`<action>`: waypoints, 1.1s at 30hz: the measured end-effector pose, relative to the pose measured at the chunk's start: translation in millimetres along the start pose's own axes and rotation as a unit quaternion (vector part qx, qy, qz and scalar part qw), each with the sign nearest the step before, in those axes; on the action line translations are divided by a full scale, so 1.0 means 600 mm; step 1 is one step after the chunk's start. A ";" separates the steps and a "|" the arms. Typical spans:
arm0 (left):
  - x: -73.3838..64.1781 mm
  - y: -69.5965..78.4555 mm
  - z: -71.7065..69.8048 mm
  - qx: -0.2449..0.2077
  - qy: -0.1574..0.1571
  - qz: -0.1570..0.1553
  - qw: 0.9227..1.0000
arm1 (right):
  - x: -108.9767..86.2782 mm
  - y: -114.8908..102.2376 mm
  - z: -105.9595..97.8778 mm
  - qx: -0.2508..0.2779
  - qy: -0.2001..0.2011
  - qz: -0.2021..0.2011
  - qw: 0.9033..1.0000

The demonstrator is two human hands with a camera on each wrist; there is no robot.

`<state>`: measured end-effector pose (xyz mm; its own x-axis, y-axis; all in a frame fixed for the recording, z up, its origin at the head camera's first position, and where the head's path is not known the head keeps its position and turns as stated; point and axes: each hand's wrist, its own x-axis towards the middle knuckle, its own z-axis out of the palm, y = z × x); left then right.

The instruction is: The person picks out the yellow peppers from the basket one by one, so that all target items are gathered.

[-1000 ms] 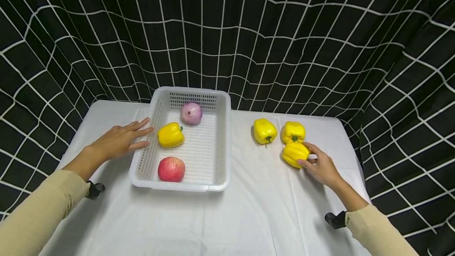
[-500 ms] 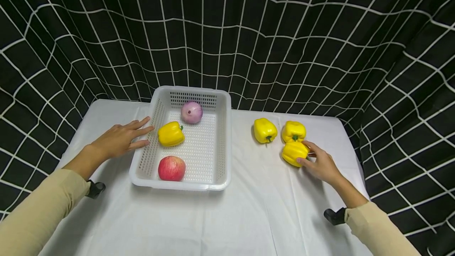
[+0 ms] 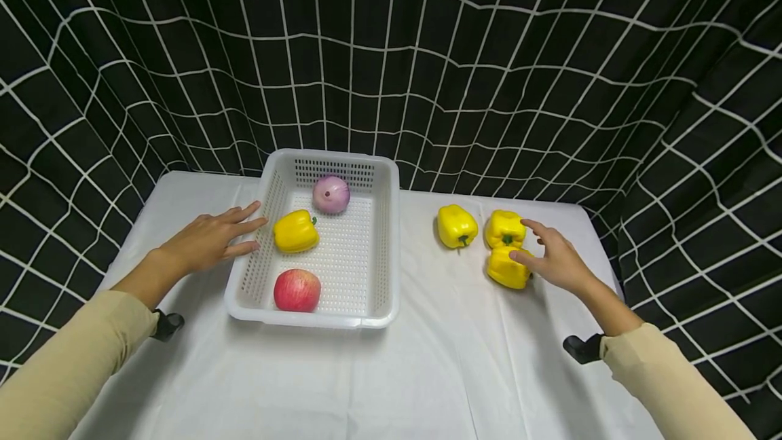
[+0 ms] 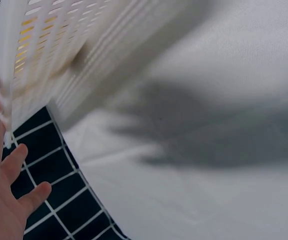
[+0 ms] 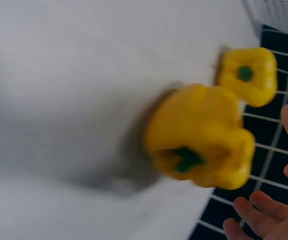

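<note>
My left hand (image 3: 204, 242), fingers spread and straight, rests at the left rim of a white plastic basket (image 3: 386, 243). Inside lie a yellow bell pepper (image 3: 296, 231), a purple onion (image 3: 331, 194) and a red apple (image 3: 297, 290). On the right, my right hand (image 3: 561, 260) hovers beside and over a yellow bell pepper (image 3: 507, 273), thumb and fingers apart and holding nothing. Right behind that pepper sits a second one (image 3: 504, 226); a third (image 3: 457, 226) lies to their left. The right wrist view shows the nearest bell pepper (image 5: 194, 125) with its green stem, clear of the fingertips (image 5: 239, 202).
A white cloth (image 3: 421, 372) covers the table. Black curtains (image 3: 391, 53) with a white grid hang behind the table and at both sides. Beige sleeves (image 3: 666, 372) and dark wrist straps cover the forearms.
My right hand has let go of the nearest bell pepper and lifted off it, fingers opening. That pepper has turned slightly, its stem showing at the right. The left hand stays put.
</note>
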<state>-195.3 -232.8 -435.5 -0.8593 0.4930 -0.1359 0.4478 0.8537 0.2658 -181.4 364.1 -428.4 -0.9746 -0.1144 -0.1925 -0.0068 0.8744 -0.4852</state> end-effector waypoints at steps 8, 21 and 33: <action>0.001 0.003 0.000 -0.003 0.002 0.002 1.000 | 0.032 -0.070 -0.049 -0.014 0.003 -0.038 0.999; -0.007 0.002 0.002 -0.005 0.004 -0.002 1.000 | 0.094 -0.224 -0.035 0.012 -0.026 -0.127 0.991; -0.002 -0.003 0.004 -0.005 0.018 0.009 1.000 | 0.127 -0.324 0.036 0.055 -0.056 -0.186 0.979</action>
<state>-194.5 -234.7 -438.0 -0.8593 0.5023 -0.0968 0.4614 0.8427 0.2774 -249.4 175.5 -367.1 -0.8784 -0.4722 -0.0740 -0.3270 0.7066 -0.6275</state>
